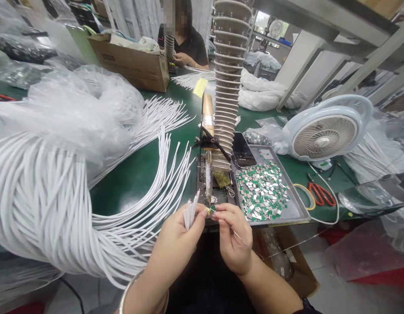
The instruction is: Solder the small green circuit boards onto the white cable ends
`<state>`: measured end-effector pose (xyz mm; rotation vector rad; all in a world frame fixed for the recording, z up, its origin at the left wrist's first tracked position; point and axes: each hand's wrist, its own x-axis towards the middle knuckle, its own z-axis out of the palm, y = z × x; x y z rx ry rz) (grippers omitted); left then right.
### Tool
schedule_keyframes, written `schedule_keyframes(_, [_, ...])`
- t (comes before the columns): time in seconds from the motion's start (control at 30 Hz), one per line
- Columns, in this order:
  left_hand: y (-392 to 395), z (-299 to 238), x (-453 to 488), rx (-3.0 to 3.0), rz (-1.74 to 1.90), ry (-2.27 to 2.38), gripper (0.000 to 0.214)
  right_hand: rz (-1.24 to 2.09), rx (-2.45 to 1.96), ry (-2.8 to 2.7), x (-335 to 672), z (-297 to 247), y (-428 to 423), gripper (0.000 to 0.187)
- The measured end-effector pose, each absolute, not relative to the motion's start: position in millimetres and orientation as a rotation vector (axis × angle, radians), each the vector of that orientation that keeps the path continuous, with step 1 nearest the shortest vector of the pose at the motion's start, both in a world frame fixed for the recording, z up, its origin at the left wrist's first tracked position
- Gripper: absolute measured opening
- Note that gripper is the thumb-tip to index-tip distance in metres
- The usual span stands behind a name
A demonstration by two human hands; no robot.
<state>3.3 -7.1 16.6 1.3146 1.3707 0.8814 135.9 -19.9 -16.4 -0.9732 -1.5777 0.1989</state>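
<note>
My left hand (185, 231) is closed around a few white cables (189, 214), their cut ends sticking up. At its fingertips sits a small green connector piece (212, 208), partly hidden by the fingers. My right hand (234, 233) pinches a thin solder wire (241, 239) that trails off to the right. Both hands meet just below the tip of a soldering iron (208, 174), which is clamped with its tip pointing down. Whether the solder touches the connector is too small to tell.
Bundled white cables (58, 196) cover the left side. A ribbed exhaust hose (229, 78) hangs behind the iron. Rightward are a metal tray (298, 205) of small connectors, a phone (243, 150), a fan (324, 133), tape (304, 196) and red-handled scissors (321, 194). A person (191, 43) sits opposite.
</note>
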Motion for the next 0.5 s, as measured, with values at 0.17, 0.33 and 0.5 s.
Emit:
schedule_keyframes(0.17, [-7.0,16.5,3.2,1.329,0.868,1.365,0.02,0.168,-0.99,-1.594,135.2,-17.1,-20.2,0.021])
schedule_keyframes(0.33, [-6.5,16.3,3.6,1.323,0.877,1.373,0.02,0.168,-0.991,-1.599,134.9,-18.3,-21.3,0.023])
schedule_keyframes(0.5, [-6.2,17.0,3.6,1.318,0.888,1.38,0.018,0.191,-0.989,-1.601,134.4,-17.9,-20.9,0.024])
